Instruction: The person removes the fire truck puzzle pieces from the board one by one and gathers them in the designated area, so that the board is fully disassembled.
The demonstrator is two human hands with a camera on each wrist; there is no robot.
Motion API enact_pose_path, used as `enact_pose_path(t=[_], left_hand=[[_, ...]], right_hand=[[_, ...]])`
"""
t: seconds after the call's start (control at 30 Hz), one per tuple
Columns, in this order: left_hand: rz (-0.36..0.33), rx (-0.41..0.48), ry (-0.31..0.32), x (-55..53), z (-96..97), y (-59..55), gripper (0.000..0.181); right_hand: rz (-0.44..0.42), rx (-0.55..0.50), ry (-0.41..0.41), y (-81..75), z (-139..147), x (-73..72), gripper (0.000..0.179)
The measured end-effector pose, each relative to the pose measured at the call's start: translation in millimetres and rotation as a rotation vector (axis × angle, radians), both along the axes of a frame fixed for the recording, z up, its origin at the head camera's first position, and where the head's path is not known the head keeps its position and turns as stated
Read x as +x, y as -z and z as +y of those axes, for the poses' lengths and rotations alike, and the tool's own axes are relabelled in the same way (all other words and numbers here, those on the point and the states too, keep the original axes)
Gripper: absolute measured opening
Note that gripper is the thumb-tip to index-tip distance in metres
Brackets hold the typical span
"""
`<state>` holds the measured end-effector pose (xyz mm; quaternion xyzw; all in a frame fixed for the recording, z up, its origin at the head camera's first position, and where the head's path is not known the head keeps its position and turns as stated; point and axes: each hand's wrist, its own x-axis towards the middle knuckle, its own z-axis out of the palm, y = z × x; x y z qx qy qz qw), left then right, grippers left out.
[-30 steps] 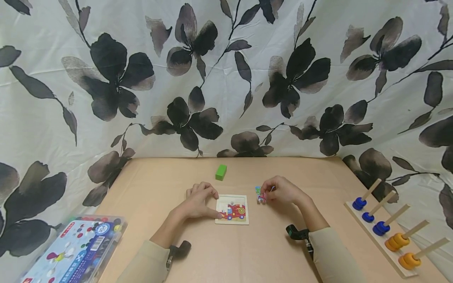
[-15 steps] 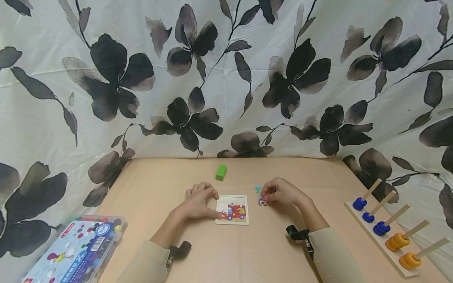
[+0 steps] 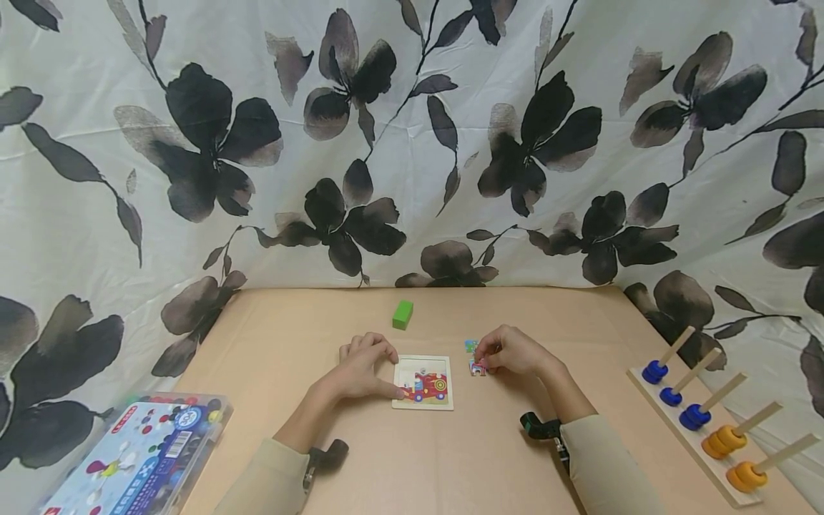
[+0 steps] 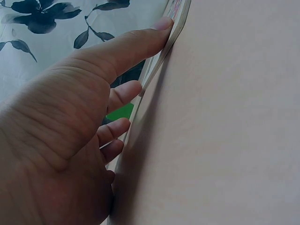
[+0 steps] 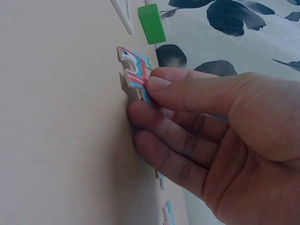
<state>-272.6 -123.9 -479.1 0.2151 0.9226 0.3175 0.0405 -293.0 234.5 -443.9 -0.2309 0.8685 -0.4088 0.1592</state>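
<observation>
In the head view, a square puzzle board [image 3: 422, 363] with a red vehicle picture lies flat mid-table. My left hand [image 3: 363, 368] rests at its left side; the thumb presses the lower left of the board, as the left wrist view also shows on the pale rim [image 4: 176, 35]. To the right of the board, my right hand [image 3: 515, 350] pinches a small jigsaw piece [image 5: 133, 68], red, blue and white, between thumb and index finger. It is tilted up from the table. Another piece [image 3: 471, 346], green and blue, lies just behind it. The fingers hide part of the pinched piece.
A green block [image 3: 402, 315] sits behind the board. On the right stands a wooden peg rack [image 3: 702, 447] with blue and orange rings. A clear plastic box [image 3: 135, 458] with a printed label is at the left front. A floral cloth [image 3: 412, 143] hangs behind the table.
My right hand has shifted slightly toward me, with the pinched jigsaw piece. The left hand and the puzzle board have kept their places.
</observation>
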Motion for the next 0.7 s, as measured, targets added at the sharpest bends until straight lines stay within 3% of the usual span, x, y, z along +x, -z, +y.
enact_pose_path(t=[0.7], left_hand=[[0.008, -0.016, 0.009, -0.8, 0.1, 0.4, 0.057]], right_hand=[[0.011, 0.011, 0.000, 2.4, 1.6, -1.0, 0.006]])
